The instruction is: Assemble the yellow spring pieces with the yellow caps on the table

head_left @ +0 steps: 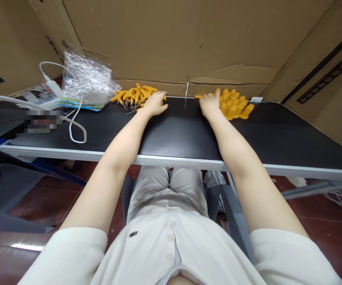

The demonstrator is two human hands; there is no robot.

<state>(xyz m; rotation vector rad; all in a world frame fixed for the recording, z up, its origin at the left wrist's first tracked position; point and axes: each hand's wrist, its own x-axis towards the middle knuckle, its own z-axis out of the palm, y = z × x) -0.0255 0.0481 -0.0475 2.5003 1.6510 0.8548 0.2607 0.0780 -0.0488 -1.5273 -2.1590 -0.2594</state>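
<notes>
My left hand point(156, 103) rests at the right end of a pile of orange branched pieces point(137, 94) with small metal chains or springs hanging from them. Its fingers stretch forward and the thumb stands apart; an orange tip shows just past the fingers. On the other side, my right hand point(210, 105) lies against the left edge of a group of orange-yellow peg-like pieces point(233, 103), several of them standing upright close together. Its fingers are spread, partly covering the nearest pieces. A thin orange end point(198, 96) pokes out left of that hand.
Cardboard walls point(165, 43) enclose the back and sides of the black table point(179, 126). At the left lie a clear plastic bag point(86, 77) on colourful sheets, and a white cable point(77, 140). A small white piece point(257, 99) sits at the back right.
</notes>
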